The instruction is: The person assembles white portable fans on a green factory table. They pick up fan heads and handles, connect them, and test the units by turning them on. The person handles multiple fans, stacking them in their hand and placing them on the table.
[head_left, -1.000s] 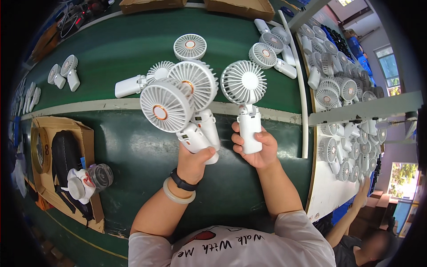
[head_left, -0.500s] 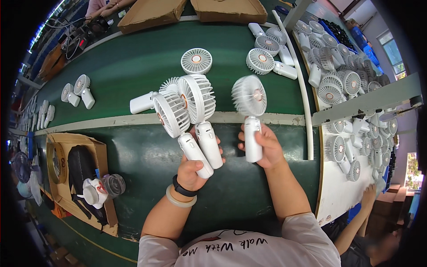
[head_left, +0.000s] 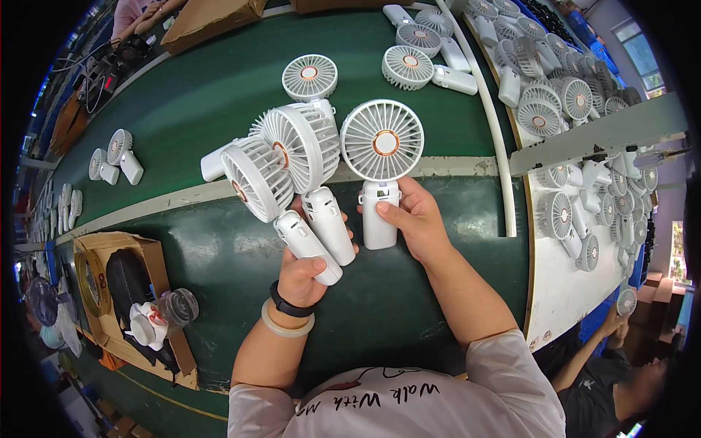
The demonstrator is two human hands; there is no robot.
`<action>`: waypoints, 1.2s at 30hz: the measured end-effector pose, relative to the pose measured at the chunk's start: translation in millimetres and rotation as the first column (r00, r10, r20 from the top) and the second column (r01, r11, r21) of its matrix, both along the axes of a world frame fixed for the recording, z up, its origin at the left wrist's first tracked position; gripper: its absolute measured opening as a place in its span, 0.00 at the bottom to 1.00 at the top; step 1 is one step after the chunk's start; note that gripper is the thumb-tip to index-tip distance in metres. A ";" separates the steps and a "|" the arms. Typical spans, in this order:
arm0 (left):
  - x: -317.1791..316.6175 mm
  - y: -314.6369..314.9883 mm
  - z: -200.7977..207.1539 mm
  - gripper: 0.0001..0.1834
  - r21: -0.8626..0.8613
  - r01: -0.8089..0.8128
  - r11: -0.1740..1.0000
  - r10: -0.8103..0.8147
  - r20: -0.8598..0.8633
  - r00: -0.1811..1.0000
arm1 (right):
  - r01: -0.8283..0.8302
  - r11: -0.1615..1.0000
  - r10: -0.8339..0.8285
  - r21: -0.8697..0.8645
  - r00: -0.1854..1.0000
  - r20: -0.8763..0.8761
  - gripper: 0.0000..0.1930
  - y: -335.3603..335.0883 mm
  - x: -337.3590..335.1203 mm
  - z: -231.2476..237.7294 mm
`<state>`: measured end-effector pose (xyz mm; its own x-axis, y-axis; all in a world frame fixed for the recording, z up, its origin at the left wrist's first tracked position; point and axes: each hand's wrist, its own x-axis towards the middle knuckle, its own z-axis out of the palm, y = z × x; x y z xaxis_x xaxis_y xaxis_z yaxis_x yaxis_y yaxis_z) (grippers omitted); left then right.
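Observation:
My left hand (head_left: 299, 281) is closed around two white handheld fans side by side, one with its handle (head_left: 309, 252) nearest my thumb and the other with its handle (head_left: 328, 225) just to the right. Their round cage heads lean up and to the left. In my right hand (head_left: 420, 223) is a third handheld fan (head_left: 382, 142), upright, its grille and copper-coloured hub ring facing me, my thumb on the handle's front. Just beyond, another white fan (head_left: 309, 77) lies on the green belt. A white handle (head_left: 212, 165) pokes out behind the left-hand fans.
Several fans (head_left: 409, 67) lie at the belt's far right; two more (head_left: 120, 147) lie at left. A white board (head_left: 558, 292) on the right bears many fans, where a co-worker holds a fan (head_left: 626, 302). A cardboard box (head_left: 146, 252) with a black bag and clear jar (head_left: 180, 306) is at left.
The fan in my right hand has turned its grille toward me and moved left, close to the left-hand fans. The co-worker at right now holds up a fan. My view has shifted slightly.

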<state>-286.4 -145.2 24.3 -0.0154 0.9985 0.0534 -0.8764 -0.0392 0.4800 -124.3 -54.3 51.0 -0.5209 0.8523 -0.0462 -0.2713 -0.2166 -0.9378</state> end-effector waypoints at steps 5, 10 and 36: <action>3.1 -1.0 -0.1 0.45 -0.015 -0.025 1.000 0.023 -0.130 0.991 | 0.031 0.999 -0.031 0.026 0.999 -0.014 0.21 0.2 1.0 -5.4; 6.2 -1.0 -1.8 0.44 -0.044 -0.017 0.999 0.008 -0.192 0.981 | 0.095 0.995 -0.094 0.039 0.995 -0.015 0.19 -0.3 2.5 -6.1; -99.9 94.1 24.3 0.32 0.379 -0.186 0.906 0.107 -0.632 -0.767 | -0.556 0.827 0.249 -0.087 0.500 -0.830 0.40 18.9 19.3 8.2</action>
<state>-386.4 -51.2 48.5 -0.1412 0.9253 0.3521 0.9743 0.0668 0.2152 -105.0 -35.4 59.1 -0.7647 0.5519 0.3328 -0.6383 -0.7196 -0.2734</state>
